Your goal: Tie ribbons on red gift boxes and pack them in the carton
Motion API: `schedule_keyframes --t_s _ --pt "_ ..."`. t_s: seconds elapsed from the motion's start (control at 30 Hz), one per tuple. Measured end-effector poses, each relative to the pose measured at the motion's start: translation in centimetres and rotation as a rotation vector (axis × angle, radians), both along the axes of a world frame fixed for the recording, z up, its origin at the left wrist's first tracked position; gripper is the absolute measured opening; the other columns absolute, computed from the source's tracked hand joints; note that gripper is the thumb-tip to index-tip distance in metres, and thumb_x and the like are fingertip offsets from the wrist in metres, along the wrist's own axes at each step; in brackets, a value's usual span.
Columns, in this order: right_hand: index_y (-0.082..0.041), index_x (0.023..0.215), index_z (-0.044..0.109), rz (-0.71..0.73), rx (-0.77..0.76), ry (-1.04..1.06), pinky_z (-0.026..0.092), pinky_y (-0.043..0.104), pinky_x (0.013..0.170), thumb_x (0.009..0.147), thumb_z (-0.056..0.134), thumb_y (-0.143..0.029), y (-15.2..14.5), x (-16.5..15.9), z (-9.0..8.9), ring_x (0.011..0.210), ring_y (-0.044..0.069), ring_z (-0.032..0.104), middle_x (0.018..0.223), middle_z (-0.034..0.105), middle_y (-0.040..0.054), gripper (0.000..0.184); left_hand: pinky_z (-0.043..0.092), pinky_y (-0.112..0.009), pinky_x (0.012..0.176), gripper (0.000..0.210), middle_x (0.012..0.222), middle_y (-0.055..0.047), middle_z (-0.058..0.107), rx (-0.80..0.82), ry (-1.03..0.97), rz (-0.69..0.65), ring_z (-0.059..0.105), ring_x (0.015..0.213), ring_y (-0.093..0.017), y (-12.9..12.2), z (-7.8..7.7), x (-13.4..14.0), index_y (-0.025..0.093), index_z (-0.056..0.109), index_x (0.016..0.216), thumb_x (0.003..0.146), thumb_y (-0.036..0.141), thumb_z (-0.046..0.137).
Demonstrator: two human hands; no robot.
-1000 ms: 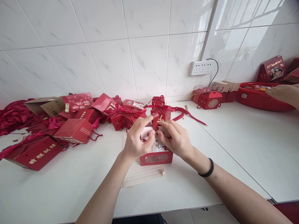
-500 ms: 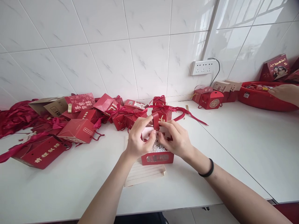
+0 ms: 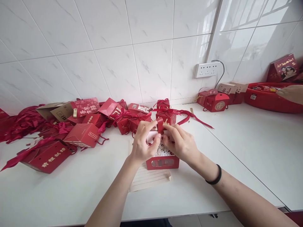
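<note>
Right in front of me a red and white gift box [image 3: 163,162] with a clear oval window stands on a lined paper pad [image 3: 151,181]. A dark red strap handle [image 3: 160,125] rises in a loop from its top. My left hand [image 3: 145,142] pinches the left side of the strap between thumb and fingers. From the other side, my right hand [image 3: 181,143] has its fingertips against the strap and the box top. Both hands partly cover the printed upper face of the box. A black band [image 3: 215,175] circles my right wrist.
Several red gift boxes [image 3: 81,135] and ribbons [image 3: 26,123] heap up at left. Behind my hands stands a ribboned box [image 3: 165,116]. At right are more boxes [image 3: 216,102], a wall socket [image 3: 206,70] and a red basin [image 3: 258,100], with another person's hand [image 3: 291,94] at it.
The view has shifted slightly, so everything sits a little more to the right and lower. Both hands stay at the strap; the right fingers curl in slightly more.
</note>
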State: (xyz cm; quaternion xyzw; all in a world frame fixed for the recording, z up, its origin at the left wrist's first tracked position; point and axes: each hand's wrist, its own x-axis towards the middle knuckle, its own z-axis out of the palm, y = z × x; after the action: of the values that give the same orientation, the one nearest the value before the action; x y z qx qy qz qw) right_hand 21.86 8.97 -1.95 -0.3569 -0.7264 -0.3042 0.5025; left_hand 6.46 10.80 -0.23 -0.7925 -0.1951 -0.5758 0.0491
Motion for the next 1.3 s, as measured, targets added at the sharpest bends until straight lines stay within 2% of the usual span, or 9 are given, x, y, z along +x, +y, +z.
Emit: schedule_keyframes --t_s 0.3,0.53,0.77,1.0,1.2,1.3 --pt "-0.012 0.093 0.053 -0.041 -0.055 -0.010 0.028 0.022 0.035 0.095 0.039 -0.018 -0.1 0.0 0.1 0.049 0.009 0.047 0.073 0.054 0.0033 0.016 0.052 -0.028 0.069 0.039 0.088 -0.003 0.057 -0.014 -0.008 -0.005 0.057 0.076 -0.014 0.0 -0.1 0.2 0.020 0.049 0.118 0.080 0.012 0.055" --pt "-0.014 0.089 0.052 -0.013 -0.100 0.030 0.026 0.021 0.035 0.095 0.036 -0.020 -0.2 -0.1 0.1 0.050 0.009 0.046 0.072 0.054 0.0027 0.018 0.052 -0.028 0.068 0.036 0.085 -0.002 0.057 -0.036 -0.020 -0.014 0.057 0.073 -0.013 -0.2 0.0 0.2 0.019 0.050 0.117 0.082 0.015 0.055" --pt "-0.014 0.092 0.051 0.040 -0.119 0.042 0.028 0.020 0.037 0.092 0.040 -0.018 -0.1 0.0 0.0 0.055 0.009 0.050 0.075 0.055 0.0031 0.011 0.052 -0.026 0.068 0.027 0.080 0.000 0.058 -0.047 -0.077 0.064 0.057 0.071 -0.011 -0.7 0.1 0.8 0.020 0.052 0.111 0.085 0.013 0.054" --pt "-0.014 0.088 0.052 0.022 -0.108 0.054 0.025 0.021 0.035 0.094 0.038 -0.020 -0.1 -0.2 0.1 0.050 0.009 0.046 0.071 0.053 0.0019 0.016 0.053 -0.027 0.067 0.032 0.081 0.000 0.059 -0.118 -0.097 0.092 0.058 0.070 -0.012 -0.9 0.1 0.9 0.021 0.051 0.110 0.080 0.012 0.056" --pt "-0.015 0.088 0.052 0.016 -0.104 0.060 0.024 0.022 0.035 0.094 0.039 -0.020 -0.1 -0.2 0.1 0.050 0.009 0.044 0.069 0.051 0.0011 0.016 0.054 -0.028 0.069 0.037 0.075 0.002 0.058 -0.280 -0.134 0.114 0.058 0.069 -0.012 -1.8 0.7 1.2 0.021 0.052 0.110 0.076 0.008 0.055" --pt "-0.015 0.089 0.052 0.008 -0.099 0.061 0.024 0.022 0.035 0.094 0.038 -0.020 -0.1 -0.2 0.1 0.050 0.009 0.043 0.070 0.051 0.0012 0.016 0.053 -0.028 0.068 0.039 0.077 0.002 0.058 -0.310 -0.145 0.125 0.058 0.070 -0.012 -2.1 0.9 1.3 0.022 0.053 0.110 0.075 0.007 0.054"
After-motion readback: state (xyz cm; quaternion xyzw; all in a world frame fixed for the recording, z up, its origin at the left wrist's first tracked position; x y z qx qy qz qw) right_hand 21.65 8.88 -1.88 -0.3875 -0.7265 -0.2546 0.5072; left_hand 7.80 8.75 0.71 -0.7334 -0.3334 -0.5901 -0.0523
